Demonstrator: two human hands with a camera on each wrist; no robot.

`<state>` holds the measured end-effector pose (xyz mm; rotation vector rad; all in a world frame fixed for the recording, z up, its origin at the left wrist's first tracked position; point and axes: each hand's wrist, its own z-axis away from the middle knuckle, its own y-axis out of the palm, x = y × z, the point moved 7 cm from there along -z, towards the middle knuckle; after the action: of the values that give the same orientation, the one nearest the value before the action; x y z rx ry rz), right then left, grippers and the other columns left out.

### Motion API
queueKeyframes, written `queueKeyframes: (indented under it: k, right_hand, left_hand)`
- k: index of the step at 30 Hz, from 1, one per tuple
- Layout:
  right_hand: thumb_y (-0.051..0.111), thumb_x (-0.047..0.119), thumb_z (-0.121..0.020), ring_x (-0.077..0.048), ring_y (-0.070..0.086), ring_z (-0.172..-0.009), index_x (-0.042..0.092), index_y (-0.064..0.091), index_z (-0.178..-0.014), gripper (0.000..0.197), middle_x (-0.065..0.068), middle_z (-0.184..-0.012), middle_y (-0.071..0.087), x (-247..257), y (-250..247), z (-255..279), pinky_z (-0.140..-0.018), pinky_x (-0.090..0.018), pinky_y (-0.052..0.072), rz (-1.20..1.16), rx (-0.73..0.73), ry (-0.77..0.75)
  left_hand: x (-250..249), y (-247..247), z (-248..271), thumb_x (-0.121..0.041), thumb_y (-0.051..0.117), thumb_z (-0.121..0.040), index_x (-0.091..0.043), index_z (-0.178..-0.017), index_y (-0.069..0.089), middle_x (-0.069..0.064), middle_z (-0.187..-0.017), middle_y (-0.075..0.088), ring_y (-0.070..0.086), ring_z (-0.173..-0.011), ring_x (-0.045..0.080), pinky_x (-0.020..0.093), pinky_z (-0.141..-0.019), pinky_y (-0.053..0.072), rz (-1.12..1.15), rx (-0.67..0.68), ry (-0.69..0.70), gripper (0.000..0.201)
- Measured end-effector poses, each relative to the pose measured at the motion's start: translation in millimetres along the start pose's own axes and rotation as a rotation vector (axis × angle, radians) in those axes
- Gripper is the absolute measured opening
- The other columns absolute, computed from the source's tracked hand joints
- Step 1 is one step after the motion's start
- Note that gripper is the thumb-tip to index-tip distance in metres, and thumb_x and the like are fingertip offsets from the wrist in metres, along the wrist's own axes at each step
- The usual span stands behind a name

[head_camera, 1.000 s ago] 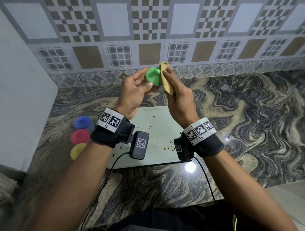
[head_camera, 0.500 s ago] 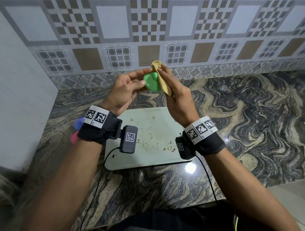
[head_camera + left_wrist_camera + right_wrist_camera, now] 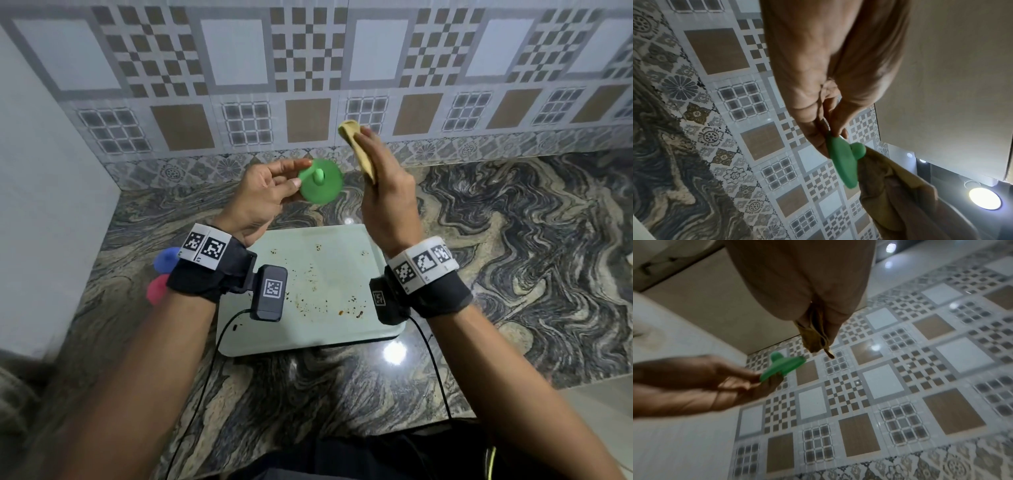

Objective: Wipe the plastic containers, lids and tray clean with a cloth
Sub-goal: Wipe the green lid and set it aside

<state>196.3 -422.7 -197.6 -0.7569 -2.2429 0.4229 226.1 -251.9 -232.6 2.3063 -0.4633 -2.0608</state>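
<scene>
Green lid [image 3: 320, 185] pinched edgewise in left hand [image 3: 263, 202], knob seemingly camera-ward; cloth [image 3: 358, 150] upright in right-hand [image 3: 390, 202] grip.

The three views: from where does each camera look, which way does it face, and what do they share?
Head: worn on the head, facing forward and down at the counter; shows both forearms, left hand pinching the green lid, right hand holding the cloth, crumbed tray below.
Left wrist: looks along the left hand toward the tiled wall; shows palm and fingers.
Right wrist: looks along the right hand; shows its palm, plus the left hand.
Shared: all three show lid and cloth, now apart.
</scene>
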Motion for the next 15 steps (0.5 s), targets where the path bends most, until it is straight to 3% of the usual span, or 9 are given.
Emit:
queueKeyframes:
  k: [2,4,8,10,13,15]
  right_hand:
    - [0.043,-0.020,-0.084,-0.025,0.046,-0.135,0.001,0.049,-0.139,0.059,-0.015,-0.150,0.042,10.5,17.3,13.8,-0.113,-0.035,0.038,0.034,0.136,-0.103]
    - [0.046,-0.020,-0.084,-0.028,0.044,-0.137,0.003,0.048,-0.141,0.062,-0.013,-0.151,0.041,6.3,26.3,15.4,-0.113,-0.041,0.039,0.058,0.229,-0.114]
    - [0.049,-0.021,-0.082,-0.031,0.051,-0.131,0.001,0.050,-0.138,0.059,-0.016,-0.149,0.044,-6.4,13.8,4.4,-0.111,-0.041,0.041,0.098,0.099,-0.037]
    - [0.047,-0.020,-0.083,-0.030,0.048,-0.133,0.002,0.049,-0.139,0.060,-0.014,-0.150,0.043,3.4,17.3,10.7,-0.111,-0.039,0.041,0.100,0.109,-0.096]
    - [0.048,-0.020,-0.082,-0.030,0.049,-0.132,0.004,0.050,-0.139,0.062,-0.012,-0.149,0.044,0.6,26.4,12.0,-0.110,-0.041,0.043,0.098,0.211,-0.117]
    - [0.046,-0.021,-0.081,-0.031,0.052,-0.129,0.002,0.051,-0.137,0.060,-0.015,-0.146,0.047,-8.3,18.5,4.0,-0.109,-0.043,0.042,0.095,0.144,-0.052]
  left_hand:
    - [-0.8,0.1,-1.4,0.013,0.046,-0.093,-0.003,-0.110,0.062,0.004,-0.096,0.074,0.070,-0.091,0.014,0.023,-0.074,0.058,0.020,0.024,-0.006,0.028]
    - [-0.9,3.5,-2.8,0.012,0.047,-0.093,-0.003,-0.111,0.061,0.006,-0.098,0.073,0.070,-0.093,0.016,0.023,-0.077,0.057,-0.002,0.061,-0.020,0.027]
    - [2.7,2.3,-3.6,0.013,0.046,-0.092,-0.004,-0.107,0.061,-0.002,-0.090,0.076,0.071,-0.089,0.011,0.021,-0.074,0.057,-0.048,0.057,-0.039,0.027]
    - [1.4,0.0,-5.5,0.014,0.046,-0.092,-0.003,-0.107,0.061,-0.001,-0.090,0.075,0.071,-0.088,0.011,0.021,-0.074,0.057,-0.065,0.050,-0.030,0.028]
    - [-3.0,0.1,-6.1,0.013,0.048,-0.092,-0.002,-0.111,0.061,0.006,-0.102,0.070,0.069,-0.091,0.012,0.021,-0.076,0.056,-0.161,0.100,-0.017,0.027]
    - [-2.2,-2.8,-6.0,0.013,0.048,-0.092,-0.003,-0.114,0.060,0.007,-0.109,0.066,0.068,-0.094,0.010,0.021,-0.077,0.056,-0.214,0.109,-0.015,0.029]
